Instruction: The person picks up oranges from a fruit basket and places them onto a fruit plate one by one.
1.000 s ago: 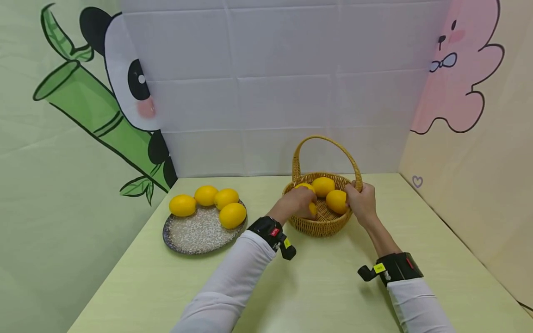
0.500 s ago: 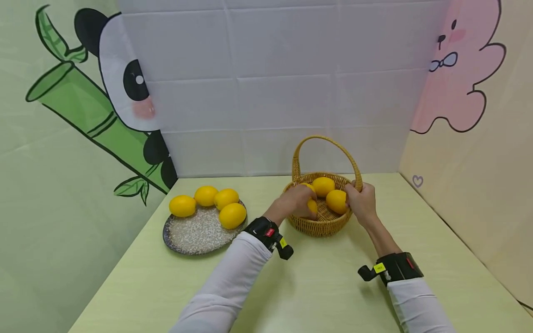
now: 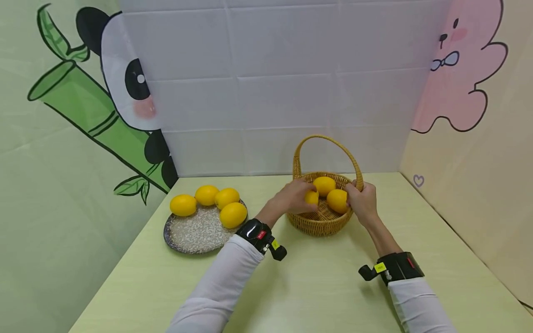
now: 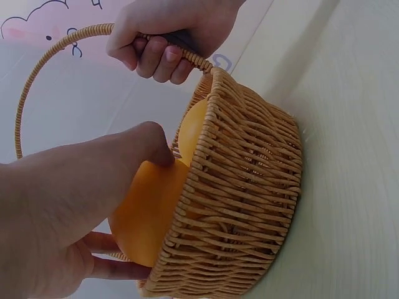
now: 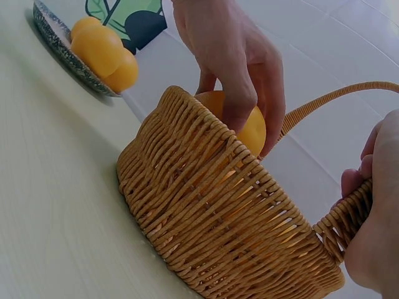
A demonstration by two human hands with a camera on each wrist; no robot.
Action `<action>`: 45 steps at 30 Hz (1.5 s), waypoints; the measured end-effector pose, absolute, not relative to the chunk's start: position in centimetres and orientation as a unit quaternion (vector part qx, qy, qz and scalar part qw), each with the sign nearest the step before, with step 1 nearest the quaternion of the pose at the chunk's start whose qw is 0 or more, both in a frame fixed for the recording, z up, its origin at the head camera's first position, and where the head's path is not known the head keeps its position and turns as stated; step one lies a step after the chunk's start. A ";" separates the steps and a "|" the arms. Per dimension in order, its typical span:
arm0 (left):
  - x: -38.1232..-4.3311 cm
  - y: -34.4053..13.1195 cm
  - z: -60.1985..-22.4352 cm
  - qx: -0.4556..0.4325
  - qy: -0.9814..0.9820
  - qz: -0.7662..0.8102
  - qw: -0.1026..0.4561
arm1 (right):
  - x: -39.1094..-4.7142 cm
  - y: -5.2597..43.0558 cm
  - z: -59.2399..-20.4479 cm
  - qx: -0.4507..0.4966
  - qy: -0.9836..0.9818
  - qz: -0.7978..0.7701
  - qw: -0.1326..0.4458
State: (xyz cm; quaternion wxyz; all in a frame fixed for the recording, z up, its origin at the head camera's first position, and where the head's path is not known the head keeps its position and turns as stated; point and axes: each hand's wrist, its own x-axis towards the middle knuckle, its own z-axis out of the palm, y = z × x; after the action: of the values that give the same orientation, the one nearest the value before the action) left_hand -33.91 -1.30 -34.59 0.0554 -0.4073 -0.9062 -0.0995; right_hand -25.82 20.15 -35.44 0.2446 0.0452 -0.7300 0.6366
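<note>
A person's left hand (image 3: 294,196) grasps a lemon (image 3: 311,198) at the mouth of a wicker basket (image 3: 319,227) while the right hand (image 3: 363,203) clutches its handle (image 3: 355,163), with four more lemons (image 3: 233,215) on a speckled plate (image 3: 199,238) to the left.

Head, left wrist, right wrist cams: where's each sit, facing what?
Head: on head, forward and down at basket and plate; left hand, right hand, sleeves show.
Left wrist: on left wrist, toward basket; both hands show.
Right wrist: on right wrist, toward basket, plate beyond; both hands show.
Shared: both wrist views catch the left hand's yellow fruit.
</note>
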 end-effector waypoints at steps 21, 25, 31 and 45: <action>-33.1 -2.7 -34.8 -0.402 -0.881 -0.217 0.121 | -25.7 20.2 -35.4 0.054 -0.729 0.636 0.247; -32.9 -3.0 -34.7 -0.398 -0.877 -0.239 0.126 | -26.0 20.4 -35.7 0.057 -0.727 0.639 0.245; -32.5 -3.3 -34.2 -0.401 -0.865 -0.269 0.137 | -27.6 21.4 -37.2 0.049 -0.721 0.647 0.244; -31.7 -5.2 -33.5 -0.403 -0.848 -0.307 0.155 | -26.0 20.4 -35.7 0.055 -0.729 0.637 0.246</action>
State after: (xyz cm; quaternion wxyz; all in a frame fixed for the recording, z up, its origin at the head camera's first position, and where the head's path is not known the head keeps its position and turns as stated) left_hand -31.67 -5.19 -33.48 0.1550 -0.4030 -0.8483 -0.3065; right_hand -26.01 20.39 -35.72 0.2462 0.0548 -0.7287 0.6367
